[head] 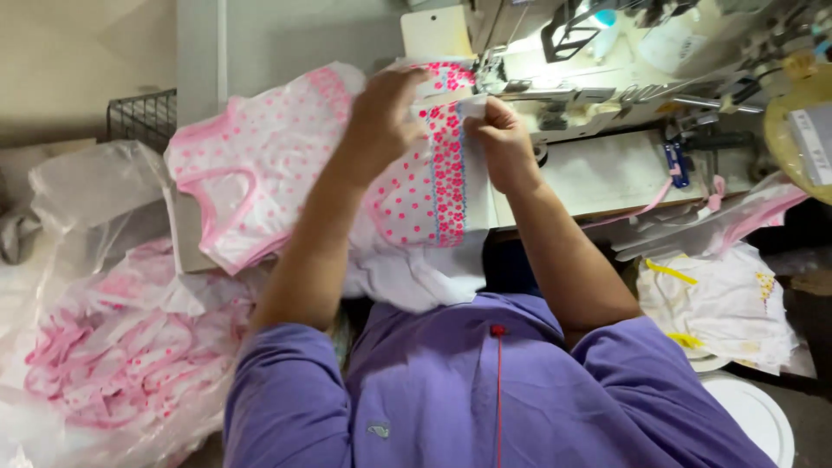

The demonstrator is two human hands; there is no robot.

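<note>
A small white garment with pink dots, pink trim and a band of pink flowers lies on the sewing table. My left hand rests flat on its upper part and holds the cloth down. At the band's top edge, my right hand pinches the fabric just below the needle area of the white sewing machine. The garment's lower white part hangs off the table edge toward my purple shirt.
A clear plastic bag full of pink and white garments sits at the left. Behind it is a black wire basket. A pile of white pieces with yellow trim lies at the right. Pink tape trails off the machine table.
</note>
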